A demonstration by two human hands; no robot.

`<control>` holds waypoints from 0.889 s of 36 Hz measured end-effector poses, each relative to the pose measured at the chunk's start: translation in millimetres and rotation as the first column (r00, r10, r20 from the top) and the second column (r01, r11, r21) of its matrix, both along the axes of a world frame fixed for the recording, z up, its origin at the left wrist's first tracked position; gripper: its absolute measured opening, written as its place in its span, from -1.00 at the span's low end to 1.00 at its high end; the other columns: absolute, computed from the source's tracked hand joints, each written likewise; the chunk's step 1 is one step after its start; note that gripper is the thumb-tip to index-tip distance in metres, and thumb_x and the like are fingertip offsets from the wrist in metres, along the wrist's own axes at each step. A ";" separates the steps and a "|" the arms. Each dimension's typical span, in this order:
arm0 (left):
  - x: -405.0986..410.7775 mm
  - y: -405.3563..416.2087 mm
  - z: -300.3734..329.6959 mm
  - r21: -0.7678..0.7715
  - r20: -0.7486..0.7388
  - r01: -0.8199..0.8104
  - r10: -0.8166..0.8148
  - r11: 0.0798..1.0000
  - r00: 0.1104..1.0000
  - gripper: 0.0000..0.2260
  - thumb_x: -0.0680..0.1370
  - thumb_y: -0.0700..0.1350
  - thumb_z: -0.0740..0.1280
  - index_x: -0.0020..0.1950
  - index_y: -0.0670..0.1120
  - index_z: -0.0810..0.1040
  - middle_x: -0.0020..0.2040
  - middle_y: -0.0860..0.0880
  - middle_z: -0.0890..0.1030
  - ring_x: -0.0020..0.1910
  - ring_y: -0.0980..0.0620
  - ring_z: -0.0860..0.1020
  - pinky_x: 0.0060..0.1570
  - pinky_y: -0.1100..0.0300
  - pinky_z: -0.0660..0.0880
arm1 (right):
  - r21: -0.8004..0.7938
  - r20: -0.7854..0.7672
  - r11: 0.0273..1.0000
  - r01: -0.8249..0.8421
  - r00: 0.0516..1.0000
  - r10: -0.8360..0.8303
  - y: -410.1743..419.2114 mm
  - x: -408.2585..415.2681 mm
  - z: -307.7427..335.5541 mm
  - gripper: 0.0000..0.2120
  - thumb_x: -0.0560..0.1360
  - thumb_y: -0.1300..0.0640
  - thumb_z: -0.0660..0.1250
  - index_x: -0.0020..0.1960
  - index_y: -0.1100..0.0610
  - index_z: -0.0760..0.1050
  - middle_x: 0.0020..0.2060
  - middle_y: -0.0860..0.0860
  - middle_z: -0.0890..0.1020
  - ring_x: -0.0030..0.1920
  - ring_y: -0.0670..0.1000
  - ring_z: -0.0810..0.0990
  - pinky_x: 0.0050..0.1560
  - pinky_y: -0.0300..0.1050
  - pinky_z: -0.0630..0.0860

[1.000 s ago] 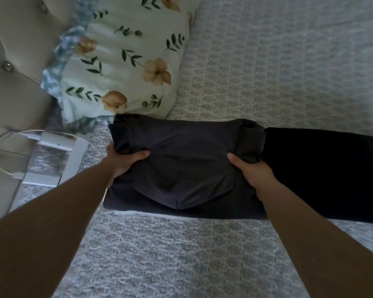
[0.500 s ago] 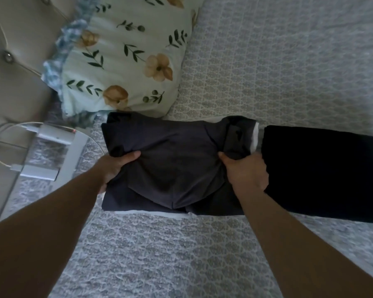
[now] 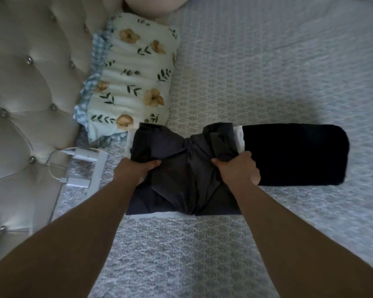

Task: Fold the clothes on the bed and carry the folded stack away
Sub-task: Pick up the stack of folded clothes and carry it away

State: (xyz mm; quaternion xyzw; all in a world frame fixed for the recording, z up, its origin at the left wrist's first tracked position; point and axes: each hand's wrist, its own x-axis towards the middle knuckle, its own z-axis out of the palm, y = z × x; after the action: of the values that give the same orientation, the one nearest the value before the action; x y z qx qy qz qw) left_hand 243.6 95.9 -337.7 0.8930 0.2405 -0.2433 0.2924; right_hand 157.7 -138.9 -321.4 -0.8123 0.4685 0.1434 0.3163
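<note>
A stack of folded clothes lies on the bed, topped by a dark grey garment (image 3: 181,168) with a white layer showing at its edges. My left hand (image 3: 136,171) grips the stack's left side, thumb on top and fingers tucked under. My right hand (image 3: 238,168) grips its right side the same way. The grey cloth bunches into creases between my thumbs. A folded black garment (image 3: 295,155) lies flat right beside the stack, touching my right hand.
A floral pillow (image 3: 134,82) lies just behind the stack on the left, against a tufted cream headboard (image 3: 30,82). White chargers and a cable (image 3: 80,166) sit by the headboard. The patterned grey bedspread (image 3: 267,61) stretches away to the right and front.
Both hands have squeezed inward, so the grey stack is narrower and creased in the middle. The view has pulled back, showing more pillow and headboard.
</note>
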 end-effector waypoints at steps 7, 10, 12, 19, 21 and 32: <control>-61.3 -46.5 93.1 -0.016 0.032 0.125 -0.124 0.992 0.992 -0.06 0.18 0.35 0.51 0.34 -0.22 0.39 0.24 -0.21 0.52 0.18 -0.24 0.51 0.14 -0.06 0.48 | 0.068 0.052 0.991 0.118 0.991 -0.121 -44.1 -87.7 86.3 -0.29 0.30 -0.28 0.45 0.16 0.19 0.30 0.07 0.14 0.53 0.08 0.21 0.55 -0.12 -0.03 0.42; -101.3 -80.2 127.9 -0.019 0.034 0.171 -0.170 0.985 0.985 -0.07 0.20 0.36 0.49 0.34 -0.23 0.37 0.25 -0.21 0.51 0.19 -0.24 0.50 0.10 -0.03 0.45 | 0.027 0.075 0.987 0.156 0.985 -0.158 -70.0 -134.6 121.7 -0.33 0.32 -0.28 0.44 0.12 0.18 0.27 0.07 0.15 0.53 0.08 0.21 0.55 -0.16 -0.06 0.35; -130.8 -104.8 144.9 -0.056 0.044 0.187 -0.185 0.981 0.982 -0.07 0.20 0.35 0.50 0.35 -0.22 0.36 0.26 -0.20 0.50 0.20 -0.23 0.50 0.08 0.00 0.45 | -0.011 0.096 0.983 0.185 0.978 -0.184 -92.2 -168.9 141.1 -0.35 0.31 -0.28 0.44 0.08 0.16 0.26 0.05 0.15 0.55 0.05 0.21 0.56 -0.18 -0.05 0.35; -226.2 -225.4 173.3 -0.140 0.067 0.337 -0.331 0.931 0.941 -0.09 0.16 0.37 0.50 0.29 -0.21 0.43 0.18 -0.18 0.56 0.12 -0.21 0.54 0.08 -0.01 0.51 | -0.035 0.143 0.940 0.340 0.932 -0.332 -193.9 -300.2 179.2 -0.36 0.29 -0.27 0.46 0.07 0.14 0.29 0.02 0.12 0.57 0.03 0.19 0.58 -0.17 -0.06 0.37; -259.2 -262.8 178.8 -0.156 0.085 0.370 -0.361 0.916 0.929 -0.15 0.17 0.36 0.51 0.25 -0.19 0.47 0.14 -0.17 0.58 0.09 -0.20 0.56 0.07 -0.01 0.52 | -0.044 0.161 0.932 0.361 0.923 -0.350 -226.9 -337.3 187.4 -0.36 0.30 -0.26 0.46 0.10 0.16 0.30 0.02 0.13 0.57 0.03 0.20 0.57 -0.17 -0.06 0.38; -440.2 -443.4 189.9 -0.209 0.058 0.421 -0.419 0.883 0.906 -0.08 0.19 0.33 0.51 0.33 -0.22 0.38 0.24 -0.20 0.52 0.22 -0.21 0.49 0.15 0.01 0.42 | -0.015 0.152 0.904 0.428 0.894 -0.421 -386.4 -529.8 219.9 -0.35 0.37 -0.13 0.46 0.23 0.22 0.28 0.10 0.17 0.53 0.09 0.21 0.55 -0.12 -0.07 0.39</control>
State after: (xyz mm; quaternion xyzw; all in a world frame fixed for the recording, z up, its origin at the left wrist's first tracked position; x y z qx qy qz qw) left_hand -196.5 -347.5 -147.8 0.8880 0.0118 -0.3205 0.3296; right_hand -372.1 -525.3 -101.6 -0.7061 0.6135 0.0003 0.3537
